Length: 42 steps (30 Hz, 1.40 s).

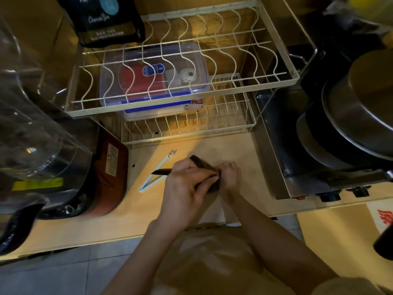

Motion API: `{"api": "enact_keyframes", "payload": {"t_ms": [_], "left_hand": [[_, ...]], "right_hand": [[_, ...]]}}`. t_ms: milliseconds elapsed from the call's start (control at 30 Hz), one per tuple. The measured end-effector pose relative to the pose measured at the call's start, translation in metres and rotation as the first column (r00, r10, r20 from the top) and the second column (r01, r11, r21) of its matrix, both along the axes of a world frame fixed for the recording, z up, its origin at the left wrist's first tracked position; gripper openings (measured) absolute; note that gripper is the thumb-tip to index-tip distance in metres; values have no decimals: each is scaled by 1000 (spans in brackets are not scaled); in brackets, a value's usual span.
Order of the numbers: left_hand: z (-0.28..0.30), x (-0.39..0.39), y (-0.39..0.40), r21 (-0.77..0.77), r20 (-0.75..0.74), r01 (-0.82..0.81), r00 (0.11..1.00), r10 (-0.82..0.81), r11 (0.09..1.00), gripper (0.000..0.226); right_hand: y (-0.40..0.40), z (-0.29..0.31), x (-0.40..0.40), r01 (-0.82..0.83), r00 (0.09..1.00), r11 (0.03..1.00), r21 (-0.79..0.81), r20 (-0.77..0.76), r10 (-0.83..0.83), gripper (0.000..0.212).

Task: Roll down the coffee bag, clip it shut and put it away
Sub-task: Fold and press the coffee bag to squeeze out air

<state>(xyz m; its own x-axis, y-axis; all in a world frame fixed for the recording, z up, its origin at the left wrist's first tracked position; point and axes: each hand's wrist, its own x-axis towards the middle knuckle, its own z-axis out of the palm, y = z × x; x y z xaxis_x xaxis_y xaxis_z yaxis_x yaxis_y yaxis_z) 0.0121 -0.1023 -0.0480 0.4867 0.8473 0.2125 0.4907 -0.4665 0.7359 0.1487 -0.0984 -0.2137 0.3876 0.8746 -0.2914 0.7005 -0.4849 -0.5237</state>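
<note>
A small dark coffee bag lies on the wooden counter, mostly covered by both hands. My left hand presses and pinches its left part, and a dark corner of the bag sticks out past it at the left. My right hand grips the bag's right side, fingers curled over its edge. A long white sealing clip lies open in a V on the counter, just left of my left hand and not touched.
A two-tier white wire rack stands behind, with a clear blue-lidded box inside. A large black coffee bag stands at the back left. A red pouch and glass jug are left; stacked pans are right.
</note>
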Motion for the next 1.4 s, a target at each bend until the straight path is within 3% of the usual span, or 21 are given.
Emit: {"api": "enact_keyframes", "payload": {"t_ms": [167, 300, 467, 600, 667, 733, 833, 900, 967, 1033, 1100, 1233, 1400], "left_hand": [[-4, 5, 16, -9, -27, -22, 999, 22, 1000, 19], [0, 20, 42, 9, -111, -51, 992, 52, 999, 15], [-4, 40, 73, -26, -251, -15, 968, 8, 1000, 19], [-2, 43, 82, -69, -346, -6, 938, -18, 998, 26], [-2, 38, 83, -57, -377, -18, 926, -4, 998, 30], [-4, 26, 79, 21, -344, -74, 936, 77, 997, 34], [-9, -2, 58, 141, -101, -230, 964, 245, 963, 32], [-27, -21, 43, 112, -43, -285, 956, 292, 952, 19], [-58, -35, 33, -87, -168, -287, 948, 270, 954, 16], [-91, -44, 29, -340, -337, -269, 930, 151, 901, 27], [-116, -46, 27, -458, -429, -247, 903, 31, 854, 35], [-135, -40, 30, -403, -460, -252, 887, 44, 880, 26], [-144, -45, 29, -382, -439, -123, 896, -63, 916, 20]], "right_hand": [[1, 3, 10, 83, 997, 994, -69, 7, -83, 20], [-1, 10, 16, 141, 924, 985, -104, -345, -168, 10], [-4, 35, 39, 128, 904, 990, -63, -402, -143, 13], [-9, 52, 50, -46, 806, 990, -136, -590, -43, 29], [-10, 58, 49, -175, 816, 977, -118, -573, 76, 32], [-8, 56, 47, -246, 871, 966, -78, -454, 185, 32], [-4, 53, 44, -269, 915, 963, -10, -316, 252, 19], [-3, 51, 45, -280, 908, 960, 15, -319, 270, 19], [-1, 50, 46, -295, 902, 955, 23, -321, 287, 18], [2, 51, 46, -302, 904, 953, 12, -315, 290, 19], [4, 52, 47, -308, 903, 951, -2, -317, 291, 19], [3, 54, 47, -329, 890, 944, -8, -337, 307, 20], [3, 51, 52, -339, 866, 941, 2, -391, 313, 19]]}}
